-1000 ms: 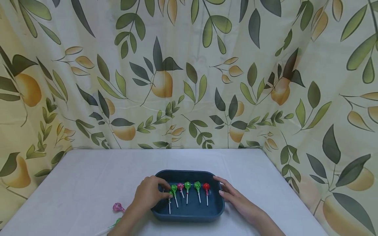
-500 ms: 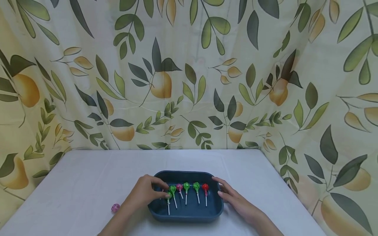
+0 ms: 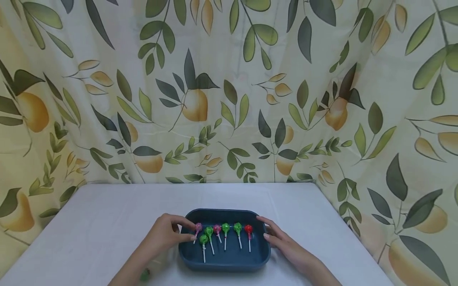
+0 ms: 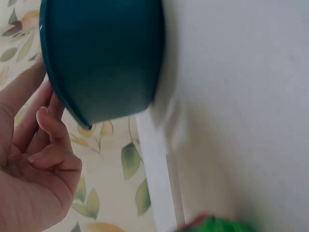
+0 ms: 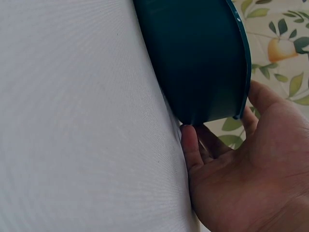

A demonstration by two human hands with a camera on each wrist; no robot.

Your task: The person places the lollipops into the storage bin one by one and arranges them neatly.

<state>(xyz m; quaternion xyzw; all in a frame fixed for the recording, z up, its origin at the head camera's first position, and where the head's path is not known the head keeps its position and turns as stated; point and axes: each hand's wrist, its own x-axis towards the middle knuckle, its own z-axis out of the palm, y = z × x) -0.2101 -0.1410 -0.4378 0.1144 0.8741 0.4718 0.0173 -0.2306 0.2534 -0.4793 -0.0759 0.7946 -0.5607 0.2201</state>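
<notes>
A dark blue rectangular tray [image 3: 229, 260] holds several wrapped lollipops with white sticks. My left hand [image 3: 164, 234] reaches over its left end, thumb and index fingertips apart beside a pink lollipop [image 3: 198, 227]. Just in front lies a green lollipop [image 3: 204, 239], out of line with the row. A red lollipop [image 3: 248, 229] ends the row on the right. My right hand [image 3: 288, 244] touches the tray's right end with extended fingers. The right wrist view shows its fingers at the tray's rim and base. In the left wrist view, my left hand [image 4: 38, 164] is beside the rim, fingertips partly hidden.
A blurred green lollipop [image 3: 144, 275] lies on the white-covered table [image 3: 89, 238], next to my left forearm. A curtain [image 3: 229, 91] printed with leaves and fruit hangs behind and at both sides of the table.
My left hand has drawn back leftward from the front green lollipop, uncovering the pink one at the tray's left. My left forearm now covers the pink lollipop on the table. The right hand stays put.
</notes>
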